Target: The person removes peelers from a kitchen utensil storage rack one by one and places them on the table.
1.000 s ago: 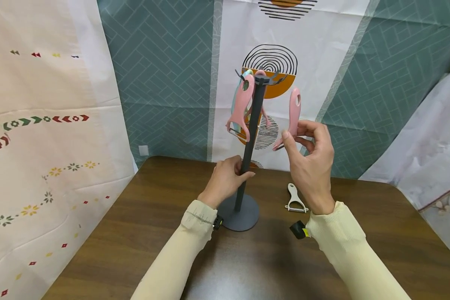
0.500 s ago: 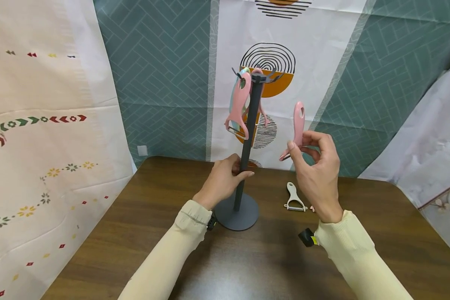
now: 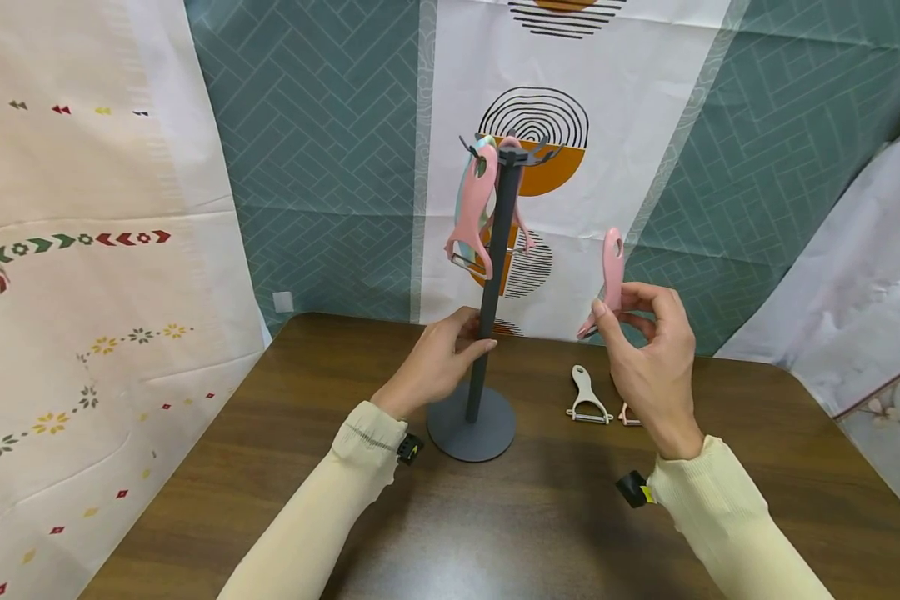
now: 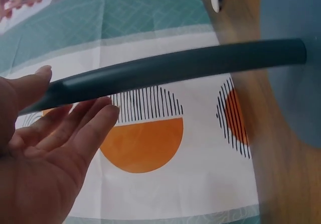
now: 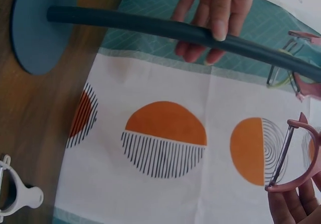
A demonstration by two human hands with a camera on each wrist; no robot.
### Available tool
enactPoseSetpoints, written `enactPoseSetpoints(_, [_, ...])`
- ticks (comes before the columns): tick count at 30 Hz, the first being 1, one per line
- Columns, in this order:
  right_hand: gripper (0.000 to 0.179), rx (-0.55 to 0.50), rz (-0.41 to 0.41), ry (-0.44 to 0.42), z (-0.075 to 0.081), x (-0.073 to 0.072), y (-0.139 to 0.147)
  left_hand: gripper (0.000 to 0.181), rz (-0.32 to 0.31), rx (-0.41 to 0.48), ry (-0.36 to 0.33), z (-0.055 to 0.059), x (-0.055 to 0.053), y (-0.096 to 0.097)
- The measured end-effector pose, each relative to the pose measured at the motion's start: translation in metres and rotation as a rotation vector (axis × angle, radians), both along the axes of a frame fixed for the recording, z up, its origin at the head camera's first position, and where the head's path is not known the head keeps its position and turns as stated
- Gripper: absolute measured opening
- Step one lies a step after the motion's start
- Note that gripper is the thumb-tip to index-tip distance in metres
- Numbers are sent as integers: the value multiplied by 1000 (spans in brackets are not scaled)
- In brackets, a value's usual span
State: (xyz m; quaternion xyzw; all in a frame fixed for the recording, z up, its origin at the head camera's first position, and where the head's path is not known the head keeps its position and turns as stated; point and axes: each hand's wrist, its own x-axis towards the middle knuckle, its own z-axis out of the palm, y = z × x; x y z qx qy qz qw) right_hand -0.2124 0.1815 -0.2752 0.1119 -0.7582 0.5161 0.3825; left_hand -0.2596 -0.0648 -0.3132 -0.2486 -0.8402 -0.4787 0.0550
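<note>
My left hand (image 3: 438, 358) holds the dark grey post of a hook stand (image 3: 497, 250), thumb on the near side and fingers behind, as the left wrist view also shows. Off to the right of the stand, my right hand (image 3: 656, 362) pinches a pink peeler (image 3: 612, 271) in the air, handle up and blade end down. Its blade (image 5: 282, 156) shows in the right wrist view. On the stand's hooks hang a pink peeler (image 3: 474, 204) in front, a mint-green peeler (image 3: 465, 187) mostly hidden behind it, and another pink peeler (image 3: 522, 225) at the back.
A white peeler (image 3: 583, 392) lies on the brown table (image 3: 555, 517) right of the round stand base (image 3: 471, 437). Beside it lies another pink peeler (image 3: 628, 415), mostly hidden behind my right hand. Patterned cloths hang behind and at the sides.
My right hand has moved right and down with the pink peeler, away from the stand. The pink peeler on the table has come into view. My left hand stays on the post.
</note>
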Motion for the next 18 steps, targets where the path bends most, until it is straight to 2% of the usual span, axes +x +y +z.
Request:
enactPoseSetpoints(11, [30,28,-28,-19,-10,1,14,24,-86,100,0,-4,-4,2])
enactPoseSetpoints(18, [29,43,-62,-44,-18,1,23,23,-99,117,4,-6,-6,-3])
